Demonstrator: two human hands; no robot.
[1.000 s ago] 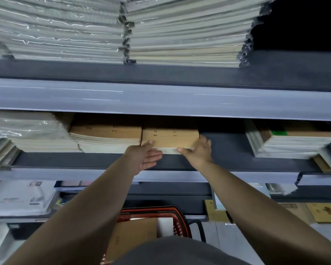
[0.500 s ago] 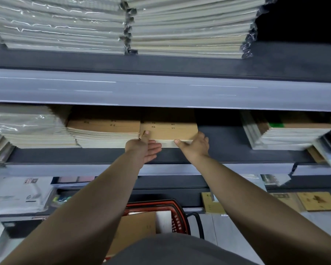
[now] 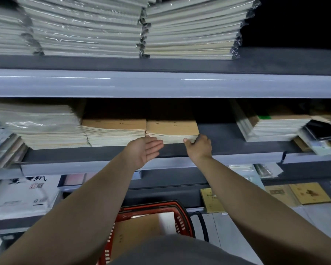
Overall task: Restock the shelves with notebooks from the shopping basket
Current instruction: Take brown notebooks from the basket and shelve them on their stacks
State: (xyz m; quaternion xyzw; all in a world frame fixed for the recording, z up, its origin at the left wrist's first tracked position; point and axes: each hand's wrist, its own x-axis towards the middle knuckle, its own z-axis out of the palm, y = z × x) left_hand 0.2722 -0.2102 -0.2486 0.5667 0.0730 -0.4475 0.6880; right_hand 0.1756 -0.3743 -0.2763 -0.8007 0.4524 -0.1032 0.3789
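Kraft-brown covers top the notebook stack (image 3: 171, 128), which already lies on the middle shelf (image 3: 237, 144). It touches a taller neighbouring stack (image 3: 114, 133) of the same kind along its left edge. The right hand (image 3: 199, 147) grips the stack's front right corner, with the thumb at the front edge and the fingers (image 3: 203, 138) curled round the side. The left hand (image 3: 144, 151) is released, palm turned up and fingers straight, just at the stack's front left corner; whether it touches the paper I cannot tell. This batch looks placed, with only squaring up left to do.

Below, the red shopping basket (image 3: 180, 220) holds more brown notebooks (image 3: 138, 233): at least one flat cover shows, with something pale beside it. How many lie underneath is hidden.

By my judgement the task is partway done. One load is on the shelf, the new stack is lower than its neighbour, bare shelf lies to its right, and more trips to the basket remain. Plastic-wrapped packs (image 3: 88, 29) fill the upper shelf (image 3: 275, 60).
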